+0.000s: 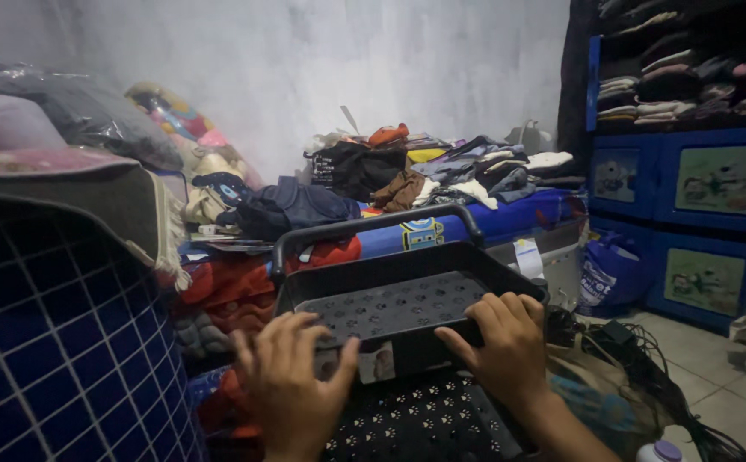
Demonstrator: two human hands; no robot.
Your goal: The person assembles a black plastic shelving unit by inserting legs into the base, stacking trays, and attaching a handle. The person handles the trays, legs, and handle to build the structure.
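A black plastic basket (407,261) with a perforated bottom and a raised handle sits tilted in front of me. My left hand (292,385) grips its near rim on the left, fingers curled over the edge. My right hand (501,342) holds the near rim on the right. A second black perforated panel (424,423) lies directly below the basket, between my wrists. A small label (377,364) sticks to the basket's near wall.
A blue grid-patterned surface (56,342) rises at the left. Piles of folded and loose clothes (441,171) cover a bed behind. Blue drawers (698,197) with stacked clothes stand at the right. Tangled cables (638,359) lie on the tiled floor.
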